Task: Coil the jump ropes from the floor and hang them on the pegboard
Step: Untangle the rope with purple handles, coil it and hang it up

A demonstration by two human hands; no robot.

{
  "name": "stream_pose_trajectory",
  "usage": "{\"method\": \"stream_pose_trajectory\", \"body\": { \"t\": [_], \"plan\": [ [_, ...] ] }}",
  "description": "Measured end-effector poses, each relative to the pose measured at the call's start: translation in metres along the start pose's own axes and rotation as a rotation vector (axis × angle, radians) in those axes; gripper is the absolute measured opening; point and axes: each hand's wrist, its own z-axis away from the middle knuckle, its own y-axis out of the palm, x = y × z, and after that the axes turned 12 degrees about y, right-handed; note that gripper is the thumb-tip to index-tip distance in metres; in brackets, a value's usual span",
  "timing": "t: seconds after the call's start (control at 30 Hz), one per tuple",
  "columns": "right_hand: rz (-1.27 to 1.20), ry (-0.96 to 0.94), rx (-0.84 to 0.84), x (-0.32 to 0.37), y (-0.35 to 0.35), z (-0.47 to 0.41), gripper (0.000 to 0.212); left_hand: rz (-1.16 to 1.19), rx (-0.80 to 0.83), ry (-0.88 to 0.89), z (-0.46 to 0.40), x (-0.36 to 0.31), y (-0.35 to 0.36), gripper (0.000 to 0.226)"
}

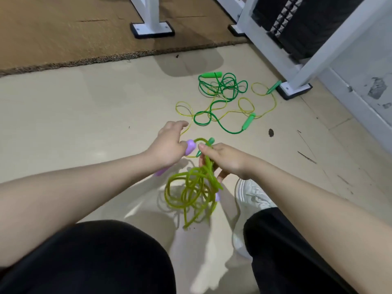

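The right hand point(224, 160) gripped a bundle of olive-green rope loops point(191, 194) hanging above the floor point(84, 107). The left hand point(169, 145) held a purple handle point(189, 147). Beyond, a dark green rope point(220, 85) and a yellow rope point(246, 103) lay tangled together near a white frame foot point(294, 90).

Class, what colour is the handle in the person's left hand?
Purple handle, seen in the head view.

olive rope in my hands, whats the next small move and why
Probably lay the purple handle against the bundle in the right hand and tidy the loops. The olive rope hangs in loose, uneven loops, the left hand holds that handle apart from them, and two ropes are on the floor.
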Motion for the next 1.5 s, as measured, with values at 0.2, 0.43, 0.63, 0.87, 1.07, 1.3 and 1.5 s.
{"method": "stream_pose_trajectory", "body": {
  "t": [0.2, 0.43, 0.63, 0.87, 1.07, 1.3, 1.5],
  "plan": [
    [-0.308, -0.033, -0.112, -0.014, 0.007, 0.016, 0.049, 0.710, 0.253, -0.068, 0.039, -0.028, 0.022, 0.038],
    [-0.474, -0.108, 0.156, -0.027, -0.007, 0.031, 0.022, 0.537, 0.363, -0.079, 0.042, -0.036, 0.014, 0.049],
    [-0.704, 0.033, 0.004, -0.029, -0.017, 0.034, 0.024, 0.236, 0.531, -0.167, 0.046, -0.025, 0.020, 0.038],
    [-1.058, 0.077, 0.098, -0.038, -0.037, 0.042, 0.058, -0.044, 0.655, -0.133, 0.040, -0.017, 0.025, 0.010],
    [-0.058, -0.033, 0.037, -0.057, -0.043, 0.041, 0.023, 0.435, 0.254, -0.359, 0.039, 0.000, 0.033, 0.012],
    [0.392, 0.098, -0.045, -0.066, -0.030, 0.035, 0.030, 0.678, 0.052, -0.298, 0.032, 0.000, 0.031, 0.030],
    [0.545, -0.029, -0.445, -0.052, -0.027, 0.034, 0.026, 0.476, -0.011, -0.130, 0.032, -0.004, 0.031, 0.031]
  ]
}}
